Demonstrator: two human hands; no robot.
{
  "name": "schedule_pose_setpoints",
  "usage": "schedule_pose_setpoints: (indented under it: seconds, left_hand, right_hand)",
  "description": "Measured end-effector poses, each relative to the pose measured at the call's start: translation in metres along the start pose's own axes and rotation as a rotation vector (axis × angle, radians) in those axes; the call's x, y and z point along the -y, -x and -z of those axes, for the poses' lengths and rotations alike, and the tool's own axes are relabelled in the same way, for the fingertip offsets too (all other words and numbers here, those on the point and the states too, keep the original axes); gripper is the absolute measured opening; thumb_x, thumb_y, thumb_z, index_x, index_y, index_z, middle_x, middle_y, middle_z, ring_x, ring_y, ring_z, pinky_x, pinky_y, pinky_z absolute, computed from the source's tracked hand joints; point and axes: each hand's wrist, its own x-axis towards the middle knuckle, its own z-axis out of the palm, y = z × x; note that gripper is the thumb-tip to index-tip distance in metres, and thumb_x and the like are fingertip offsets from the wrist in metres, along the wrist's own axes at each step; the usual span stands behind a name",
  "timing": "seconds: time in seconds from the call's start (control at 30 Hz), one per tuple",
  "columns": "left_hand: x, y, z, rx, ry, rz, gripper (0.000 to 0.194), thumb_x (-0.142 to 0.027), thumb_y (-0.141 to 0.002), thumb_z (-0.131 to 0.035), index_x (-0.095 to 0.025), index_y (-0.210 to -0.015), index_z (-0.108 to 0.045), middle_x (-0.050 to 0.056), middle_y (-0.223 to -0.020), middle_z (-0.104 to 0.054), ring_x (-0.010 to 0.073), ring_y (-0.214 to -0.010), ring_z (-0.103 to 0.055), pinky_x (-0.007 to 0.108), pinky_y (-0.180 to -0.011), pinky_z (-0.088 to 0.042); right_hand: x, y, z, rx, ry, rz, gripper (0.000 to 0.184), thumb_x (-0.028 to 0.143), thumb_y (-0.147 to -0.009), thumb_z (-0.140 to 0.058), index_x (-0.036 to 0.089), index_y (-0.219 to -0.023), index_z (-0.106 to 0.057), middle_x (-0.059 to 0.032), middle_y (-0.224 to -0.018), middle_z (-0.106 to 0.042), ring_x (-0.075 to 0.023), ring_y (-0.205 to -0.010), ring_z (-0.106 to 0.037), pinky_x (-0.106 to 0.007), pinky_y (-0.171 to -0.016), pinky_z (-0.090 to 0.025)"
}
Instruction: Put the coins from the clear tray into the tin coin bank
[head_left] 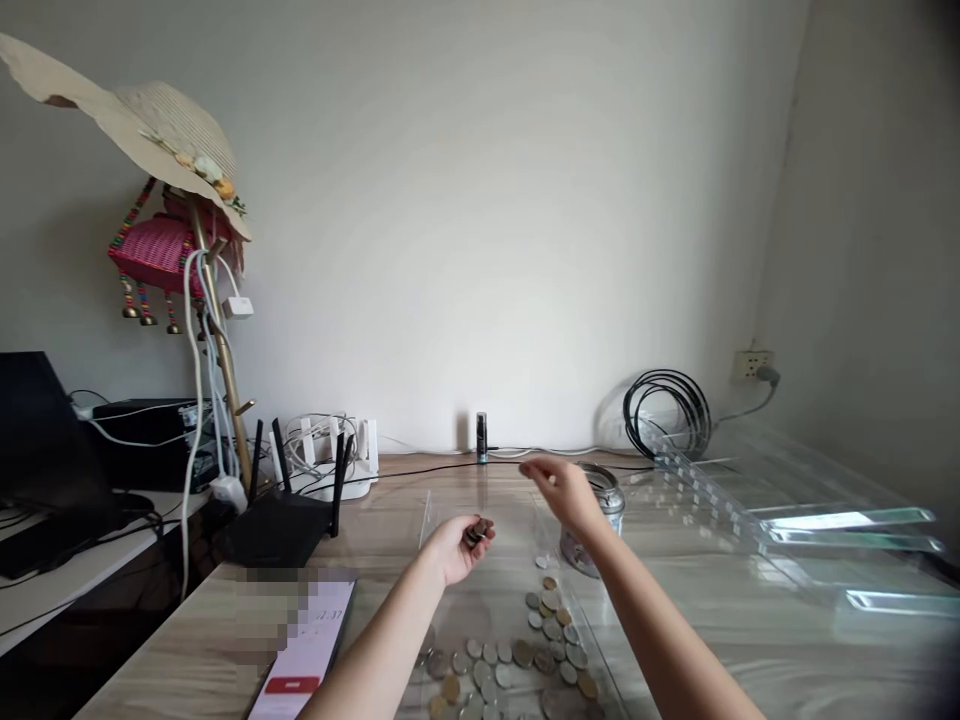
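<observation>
In the head view, my left hand is curled round a few dark coins, palm partly turned up. Up and to the right, my right hand is closed with its fingertips pinched together; whatever they hold, if anything, is too small to make out. Just behind that hand stands a glass jar, its lower part partly covered by my wrist. Loose coins, silver and brass-coloured, lie spread over a clear plastic tray below and between my forearms.
A phone lies at the left front. Behind it are a black router and a white router. A small dark bottle stands by the wall. Coiled black cable and clear acrylic pieces occupy the right.
</observation>
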Motion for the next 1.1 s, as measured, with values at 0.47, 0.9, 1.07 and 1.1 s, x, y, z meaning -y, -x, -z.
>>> schedule_pose_setpoints:
  seconds: [0.47, 0.9, 1.07, 1.1]
  left_hand:
    - [0.004, 0.012, 0.004, 0.213, -0.336, -0.084, 0.033, -0.046, -0.065, -0.055, -0.015, -0.064, -0.042, -0.009, -0.046, -0.032, -0.0019, -0.029, -0.017, 0.016, -0.032, 0.000]
    - [0.005, 0.011, 0.007, 0.081, -0.387, -0.198, 0.038, -0.052, -0.063, -0.051, -0.016, -0.064, -0.040, -0.010, -0.044, -0.029, -0.0016, -0.029, -0.017, 0.018, -0.034, 0.000]
    - [0.007, 0.014, 0.004, 0.166, -0.412, -0.171, 0.038, -0.051, -0.064, -0.051, -0.016, -0.062, -0.040, -0.010, -0.043, -0.029, -0.0014, -0.029, -0.017, 0.019, -0.033, 0.000]
    - [0.008, 0.014, 0.004, 0.171, -0.416, -0.176, 0.037, -0.050, -0.064, -0.052, -0.016, -0.063, -0.040, -0.009, -0.044, -0.030, -0.0016, -0.029, -0.017, 0.019, -0.034, 0.000]
  right_hand:
    - [-0.073, 0.002, 0.044, -0.175, 0.430, -0.338, 0.024, 0.035, -0.063, -0.045, 0.022, -0.070, -0.064, -0.0045, -0.070, -0.062, -0.0198, -0.074, -0.052, -0.029, -0.063, -0.034]
    - [0.014, 0.035, -0.070, 0.386, -0.312, 0.003, 0.035, 0.042, -0.075, -0.036, 0.014, -0.065, -0.056, -0.0023, -0.058, -0.055, -0.0103, -0.052, -0.046, -0.021, -0.049, -0.034]
    - [0.000, 0.024, -0.047, 0.282, -0.403, -0.133, 0.038, 0.046, -0.072, -0.040, 0.012, -0.074, -0.057, -0.0043, -0.062, -0.057, -0.0097, -0.051, -0.046, -0.021, -0.049, -0.037]
    - [-0.001, 0.024, -0.044, 0.331, -0.446, -0.149, 0.039, 0.047, -0.071, -0.041, 0.012, -0.080, -0.057, -0.0045, -0.063, -0.058, -0.0094, -0.050, -0.046, -0.021, -0.048, -0.037]
